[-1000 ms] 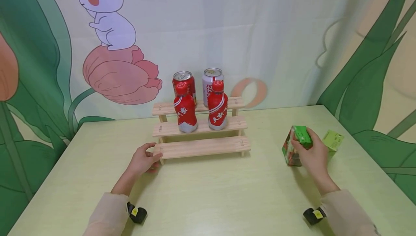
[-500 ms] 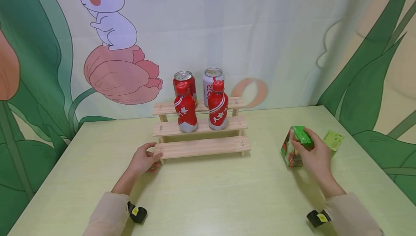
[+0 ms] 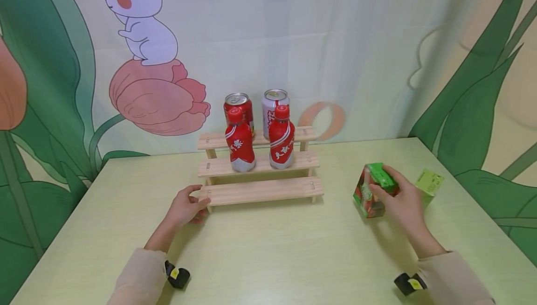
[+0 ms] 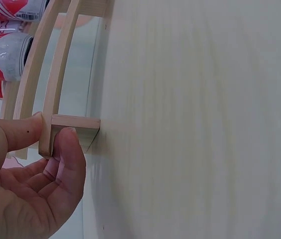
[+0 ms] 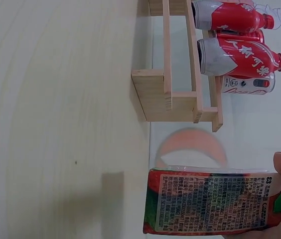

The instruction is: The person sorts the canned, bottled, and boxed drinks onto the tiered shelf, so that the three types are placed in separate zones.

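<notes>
My left hand (image 3: 184, 208) pinches the left end of the lowest step of a three-step wooden rack (image 3: 262, 190); the left wrist view shows thumb above and curled fingers below the plank. In my right hand (image 3: 406, 204) is a green and red drink carton (image 3: 370, 200), gripped near its green top. The right wrist view shows its printed side panel (image 5: 208, 204), with the base off the table and a shadow below. Two red-capped bottles, one left (image 3: 241, 151) and one right (image 3: 281, 144), stand on the middle step.
Behind the bottles, a red can (image 3: 237, 100) and a white can (image 3: 275, 97) stand on the top step. A light green carton (image 3: 430, 183) is on the table behind my right hand, partly hidden. A printed curtain (image 3: 361, 62) hangs behind the table (image 3: 293, 258).
My right hand has carried the drink carton a little to the left, away from the light green carton. My left hand keeps its hold on the rack.
</notes>
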Motion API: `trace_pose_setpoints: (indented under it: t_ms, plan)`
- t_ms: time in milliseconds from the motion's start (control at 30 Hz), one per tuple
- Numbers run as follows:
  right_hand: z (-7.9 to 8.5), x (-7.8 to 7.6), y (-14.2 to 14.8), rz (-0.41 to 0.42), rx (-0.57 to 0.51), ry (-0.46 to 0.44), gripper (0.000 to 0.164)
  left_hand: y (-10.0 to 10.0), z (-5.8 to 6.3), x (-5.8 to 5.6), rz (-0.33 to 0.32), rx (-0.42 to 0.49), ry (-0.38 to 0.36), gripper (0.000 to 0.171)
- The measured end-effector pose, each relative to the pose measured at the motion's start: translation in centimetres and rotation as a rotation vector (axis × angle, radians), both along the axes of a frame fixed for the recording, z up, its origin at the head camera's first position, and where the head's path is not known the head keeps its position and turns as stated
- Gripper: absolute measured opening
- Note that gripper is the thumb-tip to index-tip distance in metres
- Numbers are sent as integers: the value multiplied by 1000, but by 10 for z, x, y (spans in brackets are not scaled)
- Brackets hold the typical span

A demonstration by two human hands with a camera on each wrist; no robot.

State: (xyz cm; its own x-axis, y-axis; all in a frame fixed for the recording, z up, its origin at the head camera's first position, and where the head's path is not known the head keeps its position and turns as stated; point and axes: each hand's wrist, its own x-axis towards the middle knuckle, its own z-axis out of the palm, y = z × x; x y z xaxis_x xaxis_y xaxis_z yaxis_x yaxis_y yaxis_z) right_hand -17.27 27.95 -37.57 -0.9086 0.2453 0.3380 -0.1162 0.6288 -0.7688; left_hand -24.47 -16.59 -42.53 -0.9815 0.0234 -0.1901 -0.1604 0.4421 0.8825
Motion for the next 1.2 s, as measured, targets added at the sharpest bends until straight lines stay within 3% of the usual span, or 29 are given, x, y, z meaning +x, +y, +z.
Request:
trace_pose_setpoints:
  t_ms: [567,1200]
  plan:
    - [10,0,-18,87,13,30,51,-2,-3,-1,-8,11,11,55]
    - [15,-10,-36,299,-80,2,51,-2,-5,-3,-3,4,3,55]
